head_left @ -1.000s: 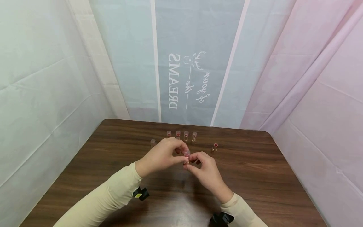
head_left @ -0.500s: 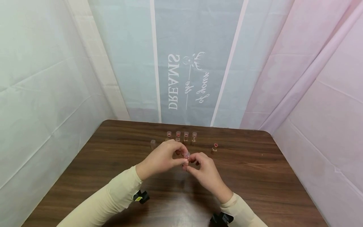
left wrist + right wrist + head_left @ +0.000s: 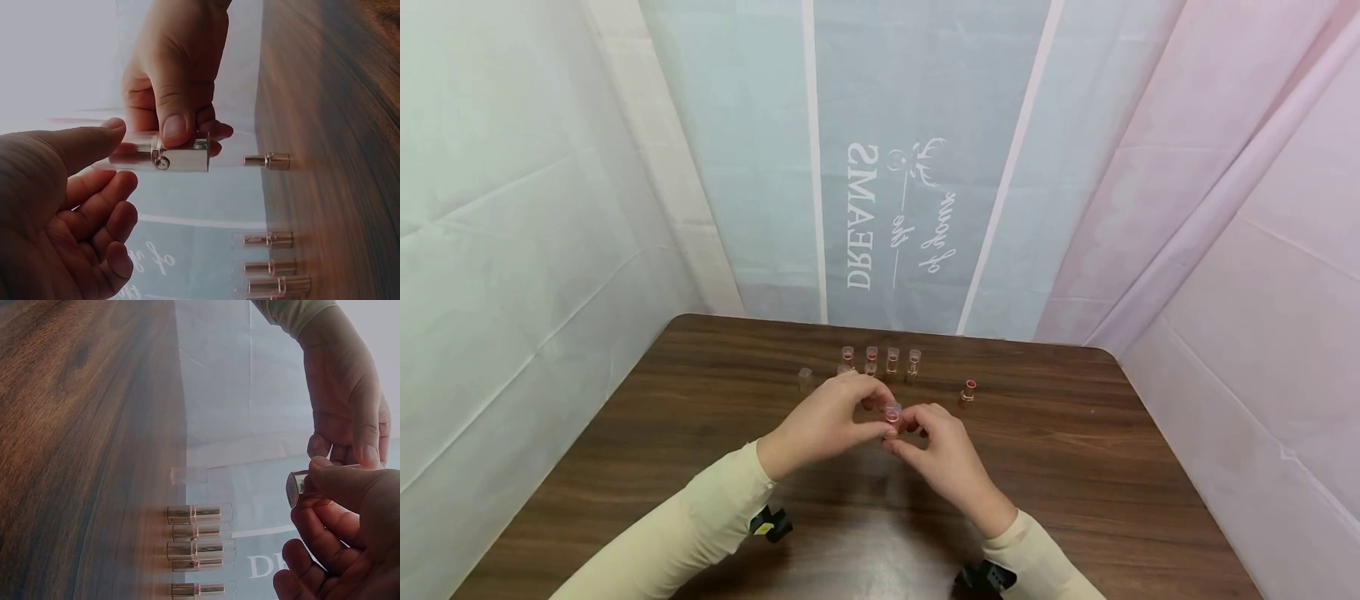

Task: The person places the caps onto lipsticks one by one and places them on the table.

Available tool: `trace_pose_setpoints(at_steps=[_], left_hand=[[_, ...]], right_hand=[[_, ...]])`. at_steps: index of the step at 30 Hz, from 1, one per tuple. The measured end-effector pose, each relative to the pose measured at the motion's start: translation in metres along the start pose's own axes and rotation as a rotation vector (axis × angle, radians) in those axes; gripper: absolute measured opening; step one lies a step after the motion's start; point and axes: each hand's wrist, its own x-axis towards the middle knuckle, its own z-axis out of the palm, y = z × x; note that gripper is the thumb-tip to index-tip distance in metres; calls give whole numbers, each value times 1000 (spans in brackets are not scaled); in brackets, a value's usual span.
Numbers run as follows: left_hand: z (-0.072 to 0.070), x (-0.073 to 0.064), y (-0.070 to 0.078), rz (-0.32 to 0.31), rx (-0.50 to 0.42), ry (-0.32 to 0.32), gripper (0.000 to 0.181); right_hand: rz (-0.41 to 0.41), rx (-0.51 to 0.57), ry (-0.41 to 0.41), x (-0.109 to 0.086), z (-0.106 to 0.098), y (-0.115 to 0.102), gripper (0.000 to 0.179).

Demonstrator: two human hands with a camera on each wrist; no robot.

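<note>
A lipstick (image 3: 892, 416) with a clear cap is held above the table between both hands, in the middle of the head view. My left hand (image 3: 822, 419) pinches the clear cap end between thumb and fingers. From the other side, my right hand (image 3: 951, 458) grips the shiny metal base (image 3: 194, 156), its thumb pressed along it in the left wrist view. The right wrist view shows the base's round bottom (image 3: 292, 490), while the fingers hide most of the cap. An uncapped lipstick (image 3: 968, 390) stands upright to the right, beyond the right hand.
Several capped lipsticks stand towards the table's far edge, among them one at the row's right end (image 3: 913, 362). A loose clear cap (image 3: 805, 381) stands to their left. The brown wooden table (image 3: 1075, 467) is bordered by hanging cloth (image 3: 752, 208).
The lipstick and its cap have sunk very slightly between the hands. Both grips look the same, and the things on the table have not moved.
</note>
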Motion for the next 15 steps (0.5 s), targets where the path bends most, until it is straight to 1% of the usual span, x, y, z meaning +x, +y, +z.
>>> trace_pose_setpoints(at_steps=[6, 15], left_hand=[[-5, -9, -6, -35, -3, 27, 33], [-10, -27, -17, -97, -41, 52, 33]], right_hand=[[2, 12, 11, 1, -1, 0, 24], [13, 11, 22, 4, -5, 3, 23]])
